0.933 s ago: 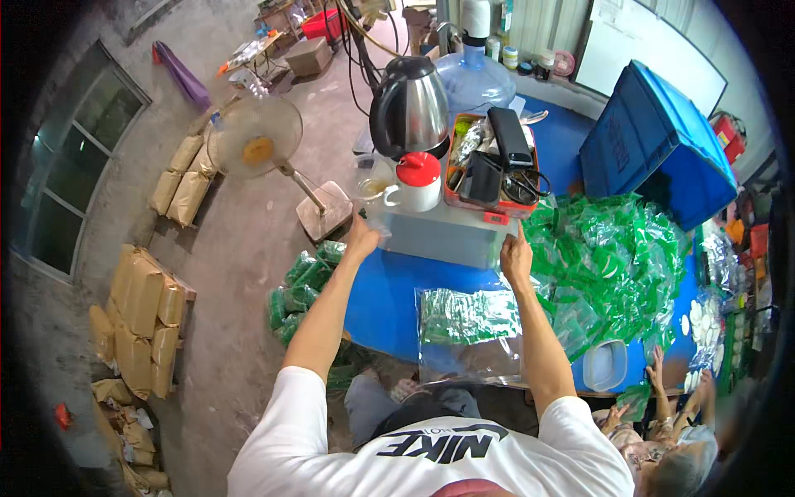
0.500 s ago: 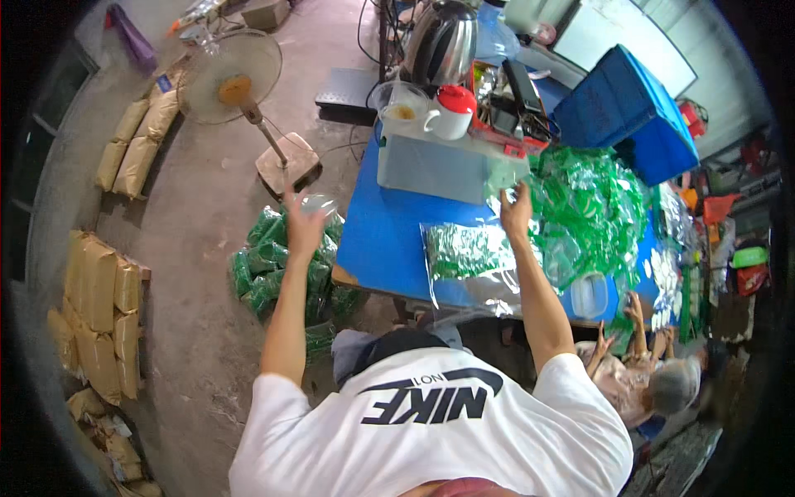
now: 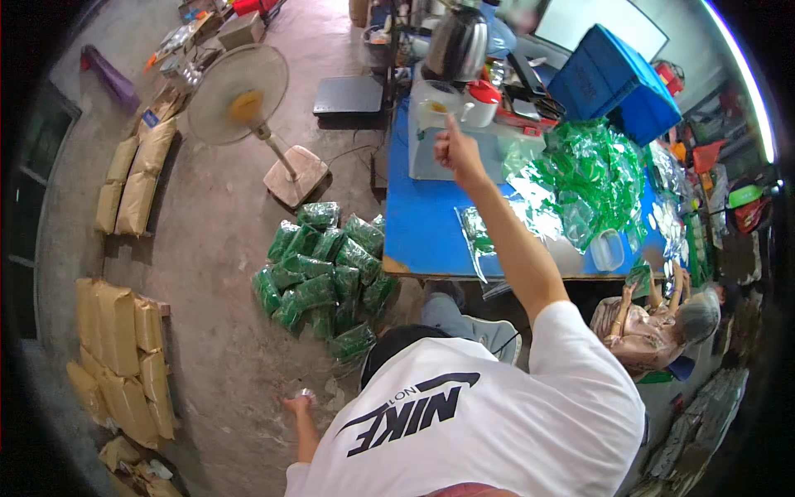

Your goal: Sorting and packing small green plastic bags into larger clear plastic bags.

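My left hand is low at the left, over the floor beside my body. Its fingers are closed on a small clear, shiny thing, too small to name. My right hand is above the blue table, in front of a translucent box. One finger points up, the others are curled, and nothing shows in them. Below that forearm lies a clear plastic bag with green packets, partly hidden by the arm. A large heap of green film packets covers the table to the right.
Wrapped green bundles are piled on the floor left of the table. A standing fan and stacked brown sacks are farther left. A blue crate, kettle and red-lidded jug stand at the back. Another person sits at the right.
My left hand has swung down and back from beside the table to low over the floor. My right hand has lifted off the packets and moved left. My body has turned.
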Action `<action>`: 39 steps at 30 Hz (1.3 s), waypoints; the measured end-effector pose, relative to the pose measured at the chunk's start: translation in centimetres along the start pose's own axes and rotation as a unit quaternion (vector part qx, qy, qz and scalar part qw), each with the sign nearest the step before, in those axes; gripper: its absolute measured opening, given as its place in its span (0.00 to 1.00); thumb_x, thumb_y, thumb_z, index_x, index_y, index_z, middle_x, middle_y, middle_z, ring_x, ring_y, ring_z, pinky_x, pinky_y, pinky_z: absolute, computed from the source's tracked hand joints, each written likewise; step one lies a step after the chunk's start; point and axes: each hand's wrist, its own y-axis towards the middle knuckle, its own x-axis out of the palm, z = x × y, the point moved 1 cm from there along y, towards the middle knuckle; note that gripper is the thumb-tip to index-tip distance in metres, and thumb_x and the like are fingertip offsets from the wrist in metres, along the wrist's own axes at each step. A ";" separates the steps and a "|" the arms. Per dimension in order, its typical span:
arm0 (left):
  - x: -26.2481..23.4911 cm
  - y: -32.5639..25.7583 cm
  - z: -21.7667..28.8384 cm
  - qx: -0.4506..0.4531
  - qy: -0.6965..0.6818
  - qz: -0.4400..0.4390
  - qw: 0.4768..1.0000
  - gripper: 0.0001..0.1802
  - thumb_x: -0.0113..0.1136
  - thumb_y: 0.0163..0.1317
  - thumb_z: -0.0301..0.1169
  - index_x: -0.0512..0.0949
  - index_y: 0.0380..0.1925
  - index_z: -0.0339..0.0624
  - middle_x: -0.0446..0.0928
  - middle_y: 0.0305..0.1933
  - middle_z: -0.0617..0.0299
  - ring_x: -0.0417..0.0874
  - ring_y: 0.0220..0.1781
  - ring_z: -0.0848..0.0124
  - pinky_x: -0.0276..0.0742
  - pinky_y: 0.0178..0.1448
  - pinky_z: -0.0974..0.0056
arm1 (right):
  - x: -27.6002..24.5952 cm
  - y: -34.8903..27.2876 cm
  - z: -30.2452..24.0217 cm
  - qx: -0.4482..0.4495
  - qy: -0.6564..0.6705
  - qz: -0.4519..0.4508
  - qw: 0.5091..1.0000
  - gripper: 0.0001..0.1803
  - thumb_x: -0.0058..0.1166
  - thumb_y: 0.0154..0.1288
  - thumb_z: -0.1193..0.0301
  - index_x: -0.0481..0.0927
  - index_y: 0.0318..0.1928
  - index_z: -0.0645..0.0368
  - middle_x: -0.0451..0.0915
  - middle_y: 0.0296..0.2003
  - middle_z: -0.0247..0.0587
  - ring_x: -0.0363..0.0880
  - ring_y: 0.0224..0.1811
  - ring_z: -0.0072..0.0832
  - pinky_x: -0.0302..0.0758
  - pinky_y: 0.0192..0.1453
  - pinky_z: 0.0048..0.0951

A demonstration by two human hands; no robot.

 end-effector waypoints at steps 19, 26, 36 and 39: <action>1.5 -14.2 -9.1 -0.137 -0.149 0.021 0.979 0.07 0.63 0.59 0.30 0.83 0.29 0.36 0.81 0.27 0.60 0.80 0.24 0.68 0.76 0.27 0.58 | 3.7 3.6 2.1 -0.101 -0.243 -0.081 0.961 0.14 0.52 0.71 0.60 0.76 0.30 0.53 0.68 0.21 0.24 0.62 0.18 0.13 0.56 0.19 0.19; 5.7 -2.9 3.4 -0.054 0.017 -0.019 0.998 0.12 0.59 0.64 0.34 0.82 0.33 0.34 0.81 0.31 0.57 0.82 0.31 0.64 0.78 0.35 0.57 | 19.0 -3.6 16.6 0.080 -0.378 -0.283 0.878 0.13 0.58 0.67 0.62 0.86 0.41 0.59 0.84 0.32 0.34 0.78 0.33 0.21 0.75 0.37 0.28; 0.5 18.5 22.8 0.108 0.002 -0.061 0.992 0.14 0.56 0.65 0.33 0.81 0.37 0.31 0.81 0.35 0.53 0.81 0.37 0.62 0.78 0.40 0.56 | 50.2 -14.1 28.6 0.051 -0.350 -0.490 0.797 0.15 0.53 0.61 0.63 0.81 0.28 0.64 0.75 0.17 0.40 0.71 0.21 0.23 0.70 0.28 0.36; -23.9 30.1 21.0 0.111 -0.080 0.000 0.991 0.14 0.55 0.66 0.33 0.80 0.39 0.30 0.81 0.37 0.52 0.81 0.39 0.61 0.78 0.42 0.56 | 57.1 -15.9 31.4 0.046 -0.324 -0.464 0.823 0.16 0.53 0.61 0.63 0.81 0.27 0.65 0.76 0.18 0.38 0.73 0.22 0.23 0.71 0.28 0.34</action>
